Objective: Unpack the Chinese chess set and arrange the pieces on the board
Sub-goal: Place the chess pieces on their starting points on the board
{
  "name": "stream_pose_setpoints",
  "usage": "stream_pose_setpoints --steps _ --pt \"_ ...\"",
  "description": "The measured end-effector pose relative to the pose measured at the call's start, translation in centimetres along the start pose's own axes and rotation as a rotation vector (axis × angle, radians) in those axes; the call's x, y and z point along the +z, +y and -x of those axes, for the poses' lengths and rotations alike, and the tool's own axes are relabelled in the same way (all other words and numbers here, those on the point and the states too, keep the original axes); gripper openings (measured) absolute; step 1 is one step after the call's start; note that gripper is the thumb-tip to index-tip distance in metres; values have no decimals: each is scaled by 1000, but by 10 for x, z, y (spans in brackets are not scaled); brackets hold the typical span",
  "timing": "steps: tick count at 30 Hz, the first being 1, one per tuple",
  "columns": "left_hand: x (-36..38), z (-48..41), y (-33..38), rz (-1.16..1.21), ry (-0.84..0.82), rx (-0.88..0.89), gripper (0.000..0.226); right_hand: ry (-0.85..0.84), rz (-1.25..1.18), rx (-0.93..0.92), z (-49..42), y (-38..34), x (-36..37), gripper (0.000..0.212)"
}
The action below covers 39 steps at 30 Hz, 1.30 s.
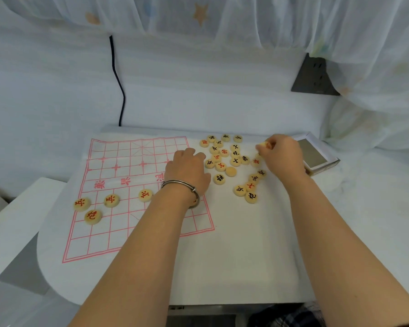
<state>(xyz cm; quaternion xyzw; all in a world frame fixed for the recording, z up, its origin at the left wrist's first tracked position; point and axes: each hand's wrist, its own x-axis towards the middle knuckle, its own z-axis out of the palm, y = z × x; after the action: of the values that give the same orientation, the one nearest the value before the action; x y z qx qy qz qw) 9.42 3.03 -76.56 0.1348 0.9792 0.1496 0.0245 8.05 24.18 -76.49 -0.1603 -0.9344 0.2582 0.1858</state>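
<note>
1. White table (246,256) fills our view. On the left lies the paper board (118,166); the loose pieces (223,152) sit just right of it, easy to reach.
2. We see four red pieces (111,200) on the board's near left. The box (314,154) is far right, out of the way.
3. Our guess: the left hand (187,169) lies palm down on the board's right edge to keep it flat. Its fingers bend away, so we cannot tell if it holds anything.
4. The right hand (285,156) pinches one piece (262,144) at the heap's far right.

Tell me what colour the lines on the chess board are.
Pinkish red, on a white board; the head view shows it clearly.
</note>
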Motion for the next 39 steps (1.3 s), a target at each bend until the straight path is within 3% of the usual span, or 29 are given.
stream_pose_setpoints --steps 3,10,17,21,24,39 --pt "2 -1 2 -11 3 12 49 9 -21 30 -5 8 -3 17" --pt "3 0 3 -18 -3 22 49 -324 211 38 -1 7 13 19" --pt "4 -2 0 -18 -18 23 50 -252 163 -89 2 1 0 22" --pt "3 -3 -2 -17 -18 14 50 -556 172 -129 22 -4 -20 17" --pt "3 -2 0 -17 -23 23 51 -672 191 -124 32 -5 -19 13" --pt "-1 -2 -6 28 -17 -8 52 -690 447 -159 34 -20 -5 17"
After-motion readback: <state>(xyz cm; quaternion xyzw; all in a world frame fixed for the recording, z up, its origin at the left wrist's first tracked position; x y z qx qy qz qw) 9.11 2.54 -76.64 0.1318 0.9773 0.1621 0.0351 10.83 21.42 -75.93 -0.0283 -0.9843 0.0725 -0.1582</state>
